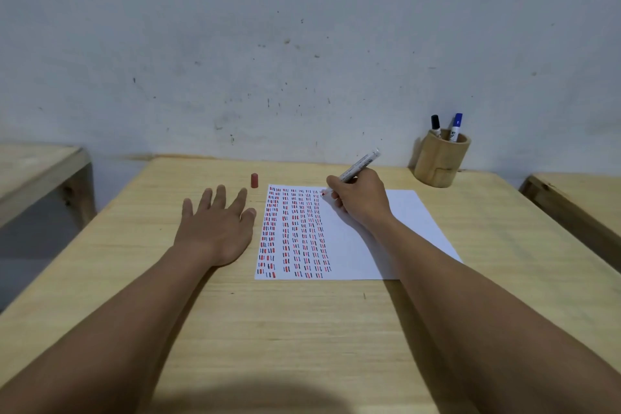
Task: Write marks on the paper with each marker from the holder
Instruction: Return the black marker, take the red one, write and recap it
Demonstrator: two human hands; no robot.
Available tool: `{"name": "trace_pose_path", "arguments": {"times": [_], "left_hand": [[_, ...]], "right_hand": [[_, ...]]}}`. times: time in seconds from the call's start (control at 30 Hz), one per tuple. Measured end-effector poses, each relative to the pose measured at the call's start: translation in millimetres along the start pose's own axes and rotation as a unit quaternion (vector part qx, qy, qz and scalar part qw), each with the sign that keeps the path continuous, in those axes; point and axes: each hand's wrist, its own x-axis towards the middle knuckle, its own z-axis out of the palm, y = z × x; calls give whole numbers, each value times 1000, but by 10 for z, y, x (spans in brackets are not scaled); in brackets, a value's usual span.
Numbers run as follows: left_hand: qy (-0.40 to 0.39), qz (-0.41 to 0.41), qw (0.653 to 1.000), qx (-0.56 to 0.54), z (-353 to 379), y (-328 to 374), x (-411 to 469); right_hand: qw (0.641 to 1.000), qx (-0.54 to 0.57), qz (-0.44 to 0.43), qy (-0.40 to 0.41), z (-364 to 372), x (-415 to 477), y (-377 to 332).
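Head view. Right hand (361, 200), fingers closed around the red marker (359, 165), tip touching the paper (396, 232) at the top of its rows of marks. Left hand (216, 223) flat on the tabletop (268, 319), fingers spread and empty, beside the paper. Red cap (254, 180) upright nearby; holder (441, 161) with black and blue markers at far right.

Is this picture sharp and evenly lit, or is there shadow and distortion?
Head view: dim, even light, no glare; a dark shadow on the table near the bottom edge; wide-angle lens bends the table edges; marks on the paper are readable.
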Motion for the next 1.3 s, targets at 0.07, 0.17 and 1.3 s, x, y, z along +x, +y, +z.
{"name": "trace_pose_path", "arguments": {"times": [0.07,0.17,1.3], "left_hand": [[0,-2,1000,0,-2,0,-1],[1,-1,1000,2,-6,9,-5],[200,18,970,-138,-137,185,455]], "right_hand": [[1000,-4,-1,1,0,-1,5],[1000,-4,-2,5,1,-4,9],[953,283,102,-44,-192,-28,-442]]}}
